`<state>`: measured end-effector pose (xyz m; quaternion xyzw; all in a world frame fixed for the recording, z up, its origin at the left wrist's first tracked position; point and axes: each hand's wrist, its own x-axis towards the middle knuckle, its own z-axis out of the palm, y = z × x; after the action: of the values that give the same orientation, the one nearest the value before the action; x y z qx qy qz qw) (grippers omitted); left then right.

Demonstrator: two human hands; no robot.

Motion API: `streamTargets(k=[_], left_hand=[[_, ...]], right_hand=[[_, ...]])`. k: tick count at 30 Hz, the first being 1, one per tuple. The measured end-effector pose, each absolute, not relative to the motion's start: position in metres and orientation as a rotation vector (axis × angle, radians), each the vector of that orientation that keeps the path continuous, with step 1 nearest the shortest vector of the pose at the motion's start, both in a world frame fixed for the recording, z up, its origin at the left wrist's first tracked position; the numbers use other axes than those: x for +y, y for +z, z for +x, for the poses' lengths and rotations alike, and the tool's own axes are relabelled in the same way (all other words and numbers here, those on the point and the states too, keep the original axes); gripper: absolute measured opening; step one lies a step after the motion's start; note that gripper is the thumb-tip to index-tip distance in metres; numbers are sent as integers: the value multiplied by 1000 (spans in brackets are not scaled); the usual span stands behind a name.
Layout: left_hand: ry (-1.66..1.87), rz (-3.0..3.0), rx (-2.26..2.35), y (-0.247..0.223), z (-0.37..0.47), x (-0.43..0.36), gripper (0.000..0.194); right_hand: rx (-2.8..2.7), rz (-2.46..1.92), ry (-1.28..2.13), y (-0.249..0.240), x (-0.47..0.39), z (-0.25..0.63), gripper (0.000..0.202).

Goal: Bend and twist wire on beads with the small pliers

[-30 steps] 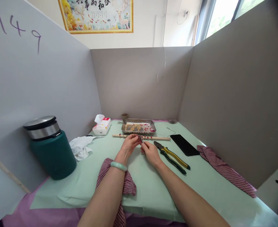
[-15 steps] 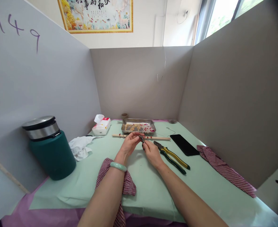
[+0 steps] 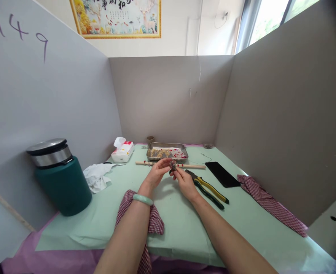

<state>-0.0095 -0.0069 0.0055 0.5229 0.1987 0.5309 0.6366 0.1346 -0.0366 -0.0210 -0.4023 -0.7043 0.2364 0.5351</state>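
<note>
So at this point I had both hands up over the middle of the green mat [image 3: 185, 228], just near of the wooden dowel [image 3: 195, 166] and the metal tray [image 3: 150, 150] of beads. My left hand [image 3: 155, 176] and right hand [image 3: 185, 182] were both pinched onto one tiny beaded piece [image 3: 172, 165], fingertips closed around it from either side, so it sat between the two hands and off the mat. Too small to make out exactly what shape it was, honestly.

My read on handling: that thing looked super light and fiddly, probably wire and beads, so bendy and easy to crush or drop. Fingertip pinch near the ends seemed like the way, nothing harder.

Other stuff around: yellow-handled pliers [image 3: 210, 189] just right of my right hand, a black phone [image 3: 222, 174] beyond those, checked cloth [image 3: 153, 222] under my left forearm, another checked cloth strip [image 3: 270, 205] far right, tissue pack [image 3: 123, 151] and green flask [image 3: 61, 179] off to the left.
</note>
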Motion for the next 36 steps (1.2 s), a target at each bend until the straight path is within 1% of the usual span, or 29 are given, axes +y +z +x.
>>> streamTargets(k=[2, 5, 7, 16, 19, 24, 30, 36], left_hand=[[1162, 1314, 506, 6, -8, -9, 36], [1054, 1542, 601, 5, -5, -11, 19], [1031, 1633, 650, 4, -3, -11, 16], [1056, 1636, 725, 1, 2, -8, 20], [1067, 1610, 752, 0, 0, -5, 26], [1274, 1525, 769, -1, -3, 0, 35], [1283, 1455, 724, 0, -4, 0, 32], [1306, 1463, 708, 1, -4, -2, 32]], right_hand=[[-1657, -940, 578, -21, -37, 135, 30], [-1646, -938, 607, -20, -37, 136, 30], [-1645, -932, 638, -20, -37, 136, 30], [-1666, -947, 709, -20, -34, 143, 30], [-1672, -992, 643, -21, -34, 145, 31], [-1689, -1101, 470, -22, -35, 144, 29], [-1713, -1099, 342, -28, -34, 139, 26], [-1755, -1112, 242, -33, -32, 135, 26]])
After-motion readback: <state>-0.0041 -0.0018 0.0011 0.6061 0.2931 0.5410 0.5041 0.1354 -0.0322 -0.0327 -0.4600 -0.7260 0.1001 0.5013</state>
